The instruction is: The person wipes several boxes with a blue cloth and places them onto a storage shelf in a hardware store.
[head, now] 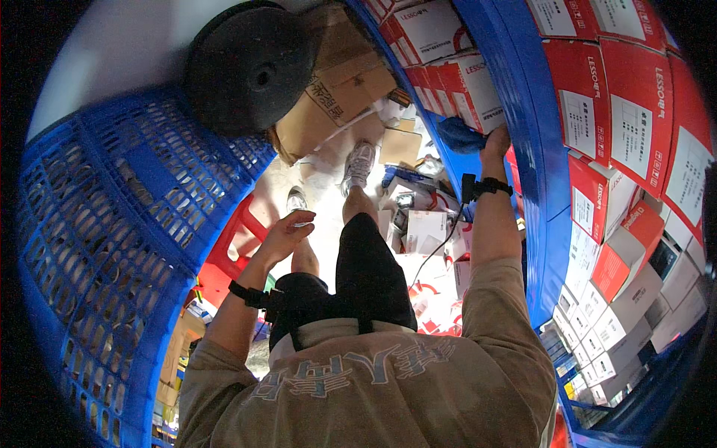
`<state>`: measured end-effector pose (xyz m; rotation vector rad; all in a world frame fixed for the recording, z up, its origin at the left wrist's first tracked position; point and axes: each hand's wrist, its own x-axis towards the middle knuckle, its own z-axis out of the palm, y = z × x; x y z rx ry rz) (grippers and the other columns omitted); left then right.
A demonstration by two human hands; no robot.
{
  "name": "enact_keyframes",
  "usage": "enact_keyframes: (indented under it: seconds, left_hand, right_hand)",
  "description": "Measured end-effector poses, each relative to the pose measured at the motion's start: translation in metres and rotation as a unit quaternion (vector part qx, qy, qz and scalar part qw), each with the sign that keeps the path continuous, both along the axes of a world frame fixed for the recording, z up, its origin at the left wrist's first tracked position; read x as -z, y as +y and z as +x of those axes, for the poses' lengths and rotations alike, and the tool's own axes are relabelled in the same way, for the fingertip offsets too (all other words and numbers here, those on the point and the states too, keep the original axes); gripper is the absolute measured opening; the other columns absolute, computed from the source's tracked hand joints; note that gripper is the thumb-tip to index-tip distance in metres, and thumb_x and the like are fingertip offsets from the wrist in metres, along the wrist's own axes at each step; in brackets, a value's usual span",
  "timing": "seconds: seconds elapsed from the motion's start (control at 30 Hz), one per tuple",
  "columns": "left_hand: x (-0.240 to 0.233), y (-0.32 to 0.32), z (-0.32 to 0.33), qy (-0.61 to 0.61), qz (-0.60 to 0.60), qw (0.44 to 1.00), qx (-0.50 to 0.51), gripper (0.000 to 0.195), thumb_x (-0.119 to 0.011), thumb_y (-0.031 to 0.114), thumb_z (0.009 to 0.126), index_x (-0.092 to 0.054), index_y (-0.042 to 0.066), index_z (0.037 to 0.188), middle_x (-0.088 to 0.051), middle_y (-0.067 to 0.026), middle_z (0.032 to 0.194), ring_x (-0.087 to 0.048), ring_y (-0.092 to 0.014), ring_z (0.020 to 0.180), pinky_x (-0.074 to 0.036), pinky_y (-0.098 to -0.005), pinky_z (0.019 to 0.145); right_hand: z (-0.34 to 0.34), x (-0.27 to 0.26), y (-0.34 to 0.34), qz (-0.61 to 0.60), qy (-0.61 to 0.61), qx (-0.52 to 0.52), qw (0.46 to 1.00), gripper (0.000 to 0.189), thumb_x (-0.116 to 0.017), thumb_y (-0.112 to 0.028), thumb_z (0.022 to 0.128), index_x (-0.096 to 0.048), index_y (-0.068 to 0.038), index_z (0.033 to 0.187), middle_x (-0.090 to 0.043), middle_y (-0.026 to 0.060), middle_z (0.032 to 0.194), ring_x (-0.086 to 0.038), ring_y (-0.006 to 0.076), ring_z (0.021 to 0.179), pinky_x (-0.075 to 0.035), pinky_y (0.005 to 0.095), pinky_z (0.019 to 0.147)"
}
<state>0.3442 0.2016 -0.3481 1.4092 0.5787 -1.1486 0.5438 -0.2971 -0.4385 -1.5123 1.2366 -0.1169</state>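
My right hand (496, 141) reaches in at the blue metal shelf (507, 73), with a dark blue cloth (462, 135) bunched in it. Its fingers are partly hidden, and the cloth rests against the shelf's blue surface. Right beside the cloth stand red and white cartons (473, 92) on that shelf. My left hand (287, 232) hangs above my leg, thumb and fingers curled but apart. A small pale spot shows between them, too unclear to name. Each wrist wears a black strap, and a thin cable runs down from the right one.
On the left stands a blue plastic basket (112, 224) with slotted walls, near a round black object (246, 67). A brown cardboard box (336, 95) lies ahead. Loose boxes (425, 232) litter the floor by a red plastic stool (227, 252). More red cartons (636, 117) fill the right shelves.
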Motion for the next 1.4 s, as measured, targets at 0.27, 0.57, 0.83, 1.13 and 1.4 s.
enact_keyframes:
  seconds: [0.27,0.57,0.83,1.13,1.4]
  left_hand:
    - [0.002,0.004,-0.003,-0.014,0.005,0.999,0.037,0.037,-0.068,0.023,0.099,-0.063,0.008,0.133,-0.067,-0.0067,0.127,-0.063,-0.018,0.114,-0.05,-0.0328,0.1]
    - [-0.003,-0.003,-0.008,-0.009,0.004,0.999,0.035,0.039,-0.069,0.022,0.098,-0.063,0.007,0.133,-0.067,-0.0071,0.128,-0.063,-0.019,0.115,-0.049,-0.0331,0.102]
    - [-0.033,0.0,0.003,-0.043,-0.015,0.998,0.033,0.04,-0.069,0.023,0.098,-0.062,0.005,0.134,-0.066,-0.0091,0.13,-0.063,-0.019,0.115,-0.05,-0.0336,0.101]
    - [-0.141,-0.015,0.013,-0.4,0.074,0.89,0.207,0.089,-0.086,0.037,0.078,-0.042,0.005,0.149,-0.05,-0.0211,0.146,-0.052,-0.04,0.131,-0.043,-0.0469,0.11]
    - [-0.278,-0.003,0.004,-0.565,-0.052,0.795,0.214,0.024,-0.07,0.019,0.091,-0.062,-0.003,0.097,-0.066,-0.0236,0.088,-0.066,-0.036,0.078,-0.051,-0.0413,0.071]
  right_hand:
    - [-0.02,0.065,-0.064,-0.141,-0.056,-0.116,0.982,0.06,-0.042,-0.051,0.106,-0.047,-0.007,0.146,-0.058,0.0105,0.135,-0.056,0.0254,0.113,-0.046,0.0427,0.094]
    - [-0.019,0.045,-0.029,0.049,-0.047,-0.024,0.997,0.054,-0.041,-0.054,0.106,-0.058,-0.009,0.13,-0.067,0.006,0.105,-0.057,0.0178,0.083,-0.045,0.035,0.074]
    - [-0.032,0.008,0.007,0.191,-0.038,-0.009,0.981,0.056,-0.036,-0.057,0.107,-0.062,-0.009,0.119,-0.07,0.0091,0.104,-0.06,0.0205,0.073,-0.049,0.0341,0.06]
    - [-0.158,-0.196,0.198,0.173,-0.004,-0.342,0.924,0.052,-0.072,-0.031,0.093,-0.059,0.0,0.132,-0.069,0.0143,0.12,-0.067,0.0218,0.1,-0.054,0.0358,0.088]
    - [-0.257,-0.396,0.291,-0.059,-0.311,-0.422,0.85,0.028,-0.068,-0.011,0.095,-0.066,0.001,0.121,-0.062,0.0144,0.123,-0.06,0.0287,0.119,-0.047,0.0373,0.102]
